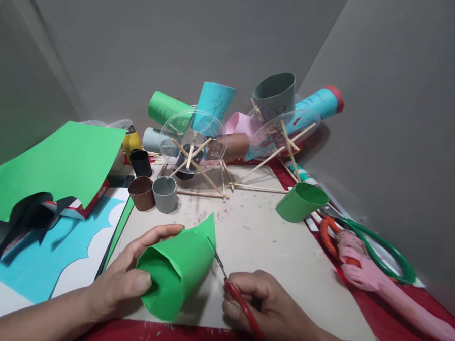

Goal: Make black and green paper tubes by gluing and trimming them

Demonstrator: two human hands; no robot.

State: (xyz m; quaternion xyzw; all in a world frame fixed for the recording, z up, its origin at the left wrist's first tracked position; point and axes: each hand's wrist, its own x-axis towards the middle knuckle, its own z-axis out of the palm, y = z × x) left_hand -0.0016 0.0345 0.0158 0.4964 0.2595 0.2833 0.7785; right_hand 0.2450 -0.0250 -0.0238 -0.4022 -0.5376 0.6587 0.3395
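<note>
My left hand [130,272] is wrapped round a rolled green paper tube [196,255], its thumb at the tube's open near end. A pointed flap sticks up at the tube's far right end. My right hand [266,305] grips small scissors [239,298] by their red handles. The scissor tips touch or lie right beside the tube's far edge; whether the blades are parted is hard to tell. Beyond my hands stand a brown paper ring [141,193] and a grey one [165,194]. A shorter green tube [301,202] lies to the right.
Stick frames with clear plastic discs [193,141] and coloured paper tubes stand at the back. A large green sheet [60,167] and blue paper [71,243] lie left. Green-handled scissors [383,250] and a pink tool [407,302] are right. A beige board [284,260] covers the middle.
</note>
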